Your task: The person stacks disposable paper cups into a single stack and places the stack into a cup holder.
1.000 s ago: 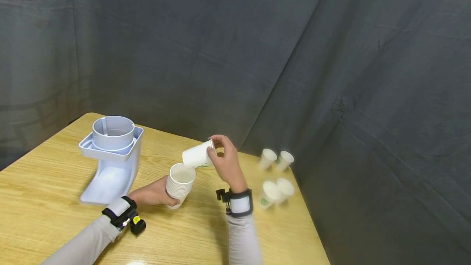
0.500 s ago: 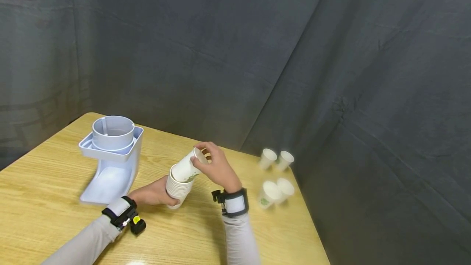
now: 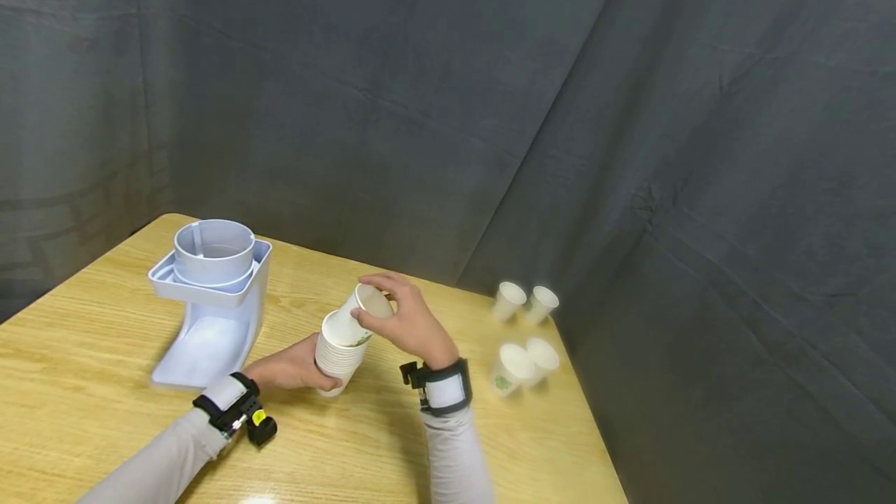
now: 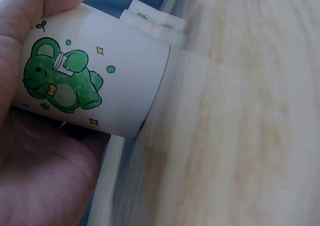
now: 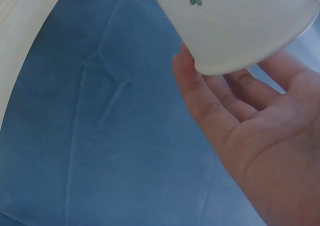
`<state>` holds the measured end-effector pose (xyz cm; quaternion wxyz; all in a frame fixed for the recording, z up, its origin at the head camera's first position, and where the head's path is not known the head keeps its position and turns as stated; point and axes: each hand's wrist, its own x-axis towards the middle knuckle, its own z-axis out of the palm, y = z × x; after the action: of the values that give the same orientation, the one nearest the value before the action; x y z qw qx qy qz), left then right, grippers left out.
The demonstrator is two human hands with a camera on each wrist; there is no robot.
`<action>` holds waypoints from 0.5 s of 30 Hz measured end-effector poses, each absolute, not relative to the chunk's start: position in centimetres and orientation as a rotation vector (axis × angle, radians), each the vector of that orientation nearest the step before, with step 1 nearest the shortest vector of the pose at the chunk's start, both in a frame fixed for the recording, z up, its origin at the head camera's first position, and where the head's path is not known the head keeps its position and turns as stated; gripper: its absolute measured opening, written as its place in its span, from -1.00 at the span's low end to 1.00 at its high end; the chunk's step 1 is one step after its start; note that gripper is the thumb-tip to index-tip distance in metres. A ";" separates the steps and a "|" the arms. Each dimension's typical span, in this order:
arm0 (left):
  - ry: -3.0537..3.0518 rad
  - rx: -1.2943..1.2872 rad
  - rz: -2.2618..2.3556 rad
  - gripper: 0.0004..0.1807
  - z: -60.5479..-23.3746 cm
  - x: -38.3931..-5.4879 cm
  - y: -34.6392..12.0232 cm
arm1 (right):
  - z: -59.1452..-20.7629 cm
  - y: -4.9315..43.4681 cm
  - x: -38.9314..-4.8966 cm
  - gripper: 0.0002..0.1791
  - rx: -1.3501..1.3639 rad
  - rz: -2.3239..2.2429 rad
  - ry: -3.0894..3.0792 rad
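My left hand [image 3: 297, 368] grips a stack of nested white paper cups [image 3: 339, 360] around its lower part, tilted a little to the right. In the left wrist view the stack's bottom cup [image 4: 95, 71] shows a green cartoon bear. With thumb and fingers at its rim, my right hand [image 3: 413, 325] holds a single paper cup [image 3: 351, 319]. That cup leans with its base inside the mouth of the stack. The right wrist view shows the held cup [image 5: 240, 26] close up, fingers along its rim.
A pale plastic stand [image 3: 210, 341] with a round holder [image 3: 215, 251] on top stands at the left of the wooden table [image 3: 301, 457]. Several paper cups [image 3: 514, 364] stand near the right edge. Dark cloth [image 3: 392, 99] hangs behind the table.
My right hand has moved left and down, bringing its cup from above and beside the stack into the stack's mouth. The left hand has stayed in place.
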<state>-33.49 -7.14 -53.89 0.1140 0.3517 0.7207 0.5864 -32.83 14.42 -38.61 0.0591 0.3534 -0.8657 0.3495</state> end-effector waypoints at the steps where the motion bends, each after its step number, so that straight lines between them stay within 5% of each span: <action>1: 2.115 1.031 1.718 -0.23 -53.9 -33.5 -7.1 | -38.6 14.3 -32.7 -0.46 1.077 1.047 -2.628; 15: 2.147 1.009 1.702 -0.22 -53.6 -33.3 -7.1 | -39.7 12.0 -32.2 -0.39 1.308 0.706 -2.801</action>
<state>-33.32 -7.05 -53.57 0.1107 0.3436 0.7307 0.5794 -32.20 12.03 -39.70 -0.0146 0.4124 -0.8832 0.2228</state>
